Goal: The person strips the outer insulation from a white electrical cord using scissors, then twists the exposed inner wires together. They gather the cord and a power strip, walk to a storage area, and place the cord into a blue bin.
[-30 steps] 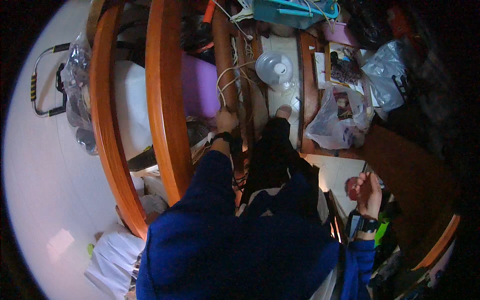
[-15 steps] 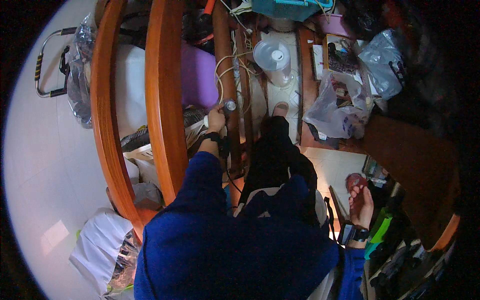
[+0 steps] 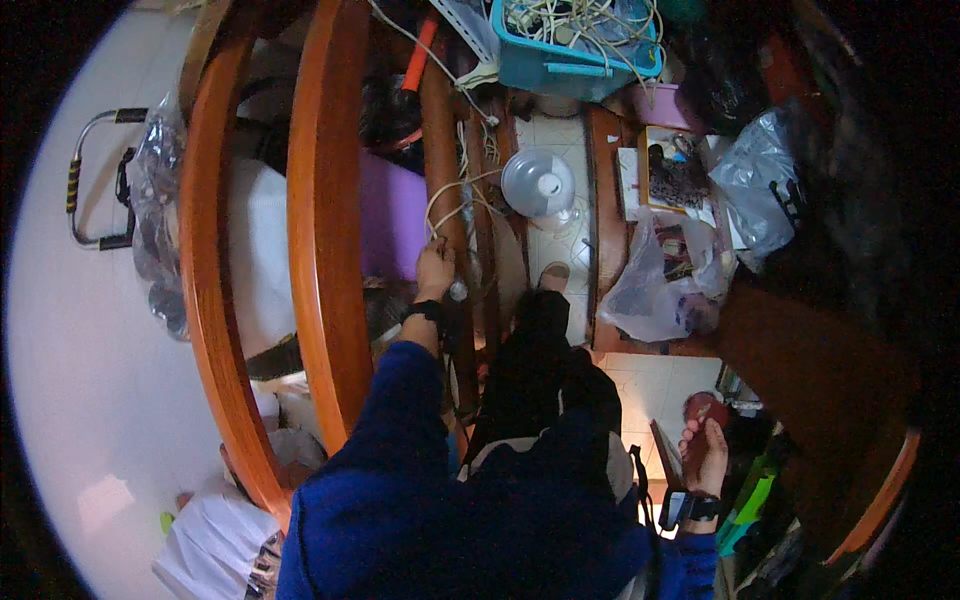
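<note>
My left hand point(image 3: 435, 270) is over the brown wooden rail, its fingers closed on a pale cable point(image 3: 431, 212) that loops up and to the right. Just beside that hand is a small, rounded greyish thing point(image 3: 458, 290), too small to make out. At the lower right, my right hand point(image 3: 710, 455) has its fingers curled around a dark red, rounded object point(image 3: 705, 408); its exact kind is unclear. Dark watches or bands circle both wrists.
A turquoise basket point(image 3: 580, 75) full of tangled cables stands at the far side. Nearer are a clear plastic container point(image 3: 538, 182) and a white plastic bag point(image 3: 650, 300). Thick wooden bars point(image 3: 325, 220) run along the left, a purple panel point(image 3: 392, 215) behind them.
The view has tilted forward, bringing more of the cable-filled basket in. My left hand has moved farther along the rail with the cable. My right hand still grips the red object.
</note>
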Action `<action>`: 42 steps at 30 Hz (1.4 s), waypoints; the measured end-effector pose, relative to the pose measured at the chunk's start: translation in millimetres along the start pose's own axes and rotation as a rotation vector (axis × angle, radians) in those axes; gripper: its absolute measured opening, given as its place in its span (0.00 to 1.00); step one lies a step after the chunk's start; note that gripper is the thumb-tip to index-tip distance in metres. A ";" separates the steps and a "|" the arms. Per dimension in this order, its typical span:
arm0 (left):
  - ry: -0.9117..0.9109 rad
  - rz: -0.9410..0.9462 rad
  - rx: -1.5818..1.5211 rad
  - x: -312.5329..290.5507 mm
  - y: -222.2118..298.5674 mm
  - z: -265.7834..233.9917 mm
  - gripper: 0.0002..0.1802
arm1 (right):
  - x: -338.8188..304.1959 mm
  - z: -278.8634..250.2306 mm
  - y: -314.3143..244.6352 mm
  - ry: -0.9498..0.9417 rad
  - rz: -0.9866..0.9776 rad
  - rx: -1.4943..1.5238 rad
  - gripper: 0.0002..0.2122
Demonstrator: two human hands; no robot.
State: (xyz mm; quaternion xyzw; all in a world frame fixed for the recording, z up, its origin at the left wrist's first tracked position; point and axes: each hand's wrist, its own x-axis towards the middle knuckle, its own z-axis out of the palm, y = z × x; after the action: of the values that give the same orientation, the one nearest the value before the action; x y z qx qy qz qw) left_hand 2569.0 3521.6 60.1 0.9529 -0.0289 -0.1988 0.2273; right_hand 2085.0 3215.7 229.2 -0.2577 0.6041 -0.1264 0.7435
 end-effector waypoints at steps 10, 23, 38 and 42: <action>-0.319 0.183 0.593 110.5 49.5 19.8 0.21 | 38.2 48.2 2.4 -0.047 0.131 0.010 0.09; 0.077 0.120 0.377 172.7 11.1 123.6 0.22 | 129.3 104.0 24.8 -0.347 0.365 0.182 0.11; -0.049 0.347 0.539 140.7 27.6 117.0 0.15 | 119.3 98.8 24.8 -0.341 0.223 0.173 0.09; -0.083 0.335 0.526 150.6 43.4 107.5 0.14 | 108.1 92.3 27.6 -0.123 0.267 0.096 0.10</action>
State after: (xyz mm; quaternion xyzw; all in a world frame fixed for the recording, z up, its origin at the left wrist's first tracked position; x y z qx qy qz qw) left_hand 2666.9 3415.5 -63.6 0.9521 -0.2452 -0.1830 0.0013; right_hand 2196.2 3206.1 137.0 -0.1464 0.5794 -0.0389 0.8008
